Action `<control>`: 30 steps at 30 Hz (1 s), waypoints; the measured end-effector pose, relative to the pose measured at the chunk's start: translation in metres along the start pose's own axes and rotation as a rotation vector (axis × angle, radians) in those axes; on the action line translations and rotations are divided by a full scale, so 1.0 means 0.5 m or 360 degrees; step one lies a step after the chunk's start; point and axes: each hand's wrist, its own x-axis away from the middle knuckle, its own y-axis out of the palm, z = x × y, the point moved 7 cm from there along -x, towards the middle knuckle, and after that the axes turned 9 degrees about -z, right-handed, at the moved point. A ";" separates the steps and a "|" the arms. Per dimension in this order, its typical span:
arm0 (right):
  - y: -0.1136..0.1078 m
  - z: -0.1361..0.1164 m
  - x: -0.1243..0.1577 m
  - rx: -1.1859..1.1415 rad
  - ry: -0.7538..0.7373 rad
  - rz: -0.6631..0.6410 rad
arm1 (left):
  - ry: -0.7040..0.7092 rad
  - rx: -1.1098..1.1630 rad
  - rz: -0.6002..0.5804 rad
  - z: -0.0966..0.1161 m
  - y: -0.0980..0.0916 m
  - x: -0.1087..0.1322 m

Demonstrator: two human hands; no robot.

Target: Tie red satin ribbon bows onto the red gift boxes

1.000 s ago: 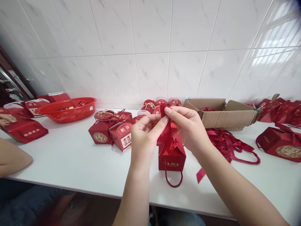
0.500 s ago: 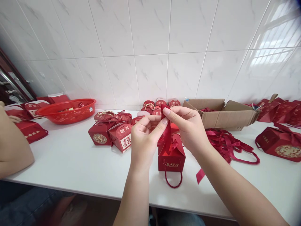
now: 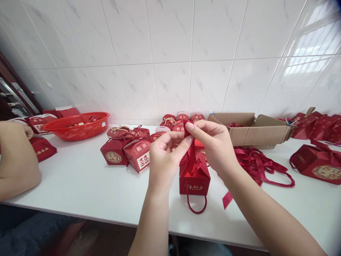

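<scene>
A small red gift box (image 3: 194, 177) with gold lettering and a cord loop at its front stands on the white table (image 3: 87, 181) before me. A red ribbon (image 3: 190, 152) rises from the box top. My left hand (image 3: 165, 160) and my right hand (image 3: 215, 145) both pinch the ribbon's upper end just above the box, thumbs and forefingers pressed together. The ribbon's loose tail (image 3: 227, 199) lies on the table to the right of the box.
Several finished red boxes (image 3: 128, 147) cluster left of my hands and along the wall. A red plastic basket (image 3: 77, 124) sits far left, an open cardboard carton (image 3: 253, 129) back right, a heap of red ribbons (image 3: 261, 163) beside it, more red boxes (image 3: 317, 163) far right. Another person's arm (image 3: 16, 160) works at the left edge.
My hands hold the ribbon in nearly the same place, fingers shifting slightly. The other person's arm at the left has risen and moved further over the table.
</scene>
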 end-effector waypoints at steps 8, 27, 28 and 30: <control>0.000 -0.003 0.002 0.0066 -0.0017 0.0021 | -0.0086 -0.0043 -0.0143 -0.001 0.000 -0.003; -0.087 -0.069 0.000 0.0260 -0.0279 0.0294 | -0.0114 -0.0887 -0.0536 -0.050 0.031 -0.015; -0.096 -0.074 0.000 0.0263 -0.0303 0.0314 | -0.0135 -0.0955 -0.0560 -0.055 0.032 -0.016; -0.115 -0.086 0.000 0.0261 -0.0358 0.0347 | -0.0180 -0.1057 -0.0586 -0.065 0.030 -0.018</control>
